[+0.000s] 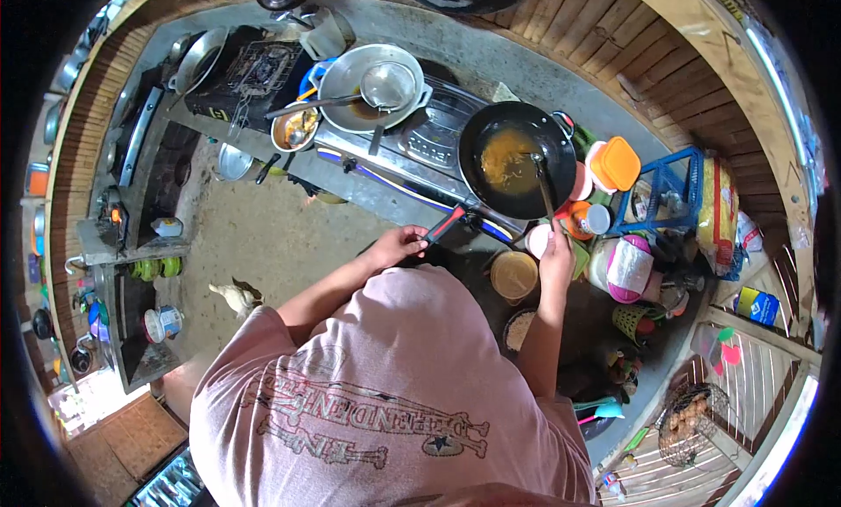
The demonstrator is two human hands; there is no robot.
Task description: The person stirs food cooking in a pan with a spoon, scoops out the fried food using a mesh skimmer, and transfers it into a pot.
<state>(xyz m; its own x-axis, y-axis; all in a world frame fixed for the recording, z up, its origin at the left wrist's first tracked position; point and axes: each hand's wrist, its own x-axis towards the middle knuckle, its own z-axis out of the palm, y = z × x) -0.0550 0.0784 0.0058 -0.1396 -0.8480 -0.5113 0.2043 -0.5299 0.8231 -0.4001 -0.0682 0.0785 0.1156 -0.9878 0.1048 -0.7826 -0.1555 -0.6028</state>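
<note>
My left hand (401,247) is closed on the end of the red and black handle (445,225) of the black wok (475,165). The wok sits on the right side of the gas stove (385,176), with brownish liquid (508,159) in it. In my right hand (558,255) is the handle of a metal ladle (545,184), its head down in the liquid. On the stove's left side stands a metal pot (337,71) with a strainer (387,86) resting across it.
A small pan (294,130) of food stands at the stove's left. Right of the wok are an orange-lidded container (615,163), a blue rack (661,191) and several tubs. A lidded tub (514,275) stands below the wok. On the floor is a bird (236,297).
</note>
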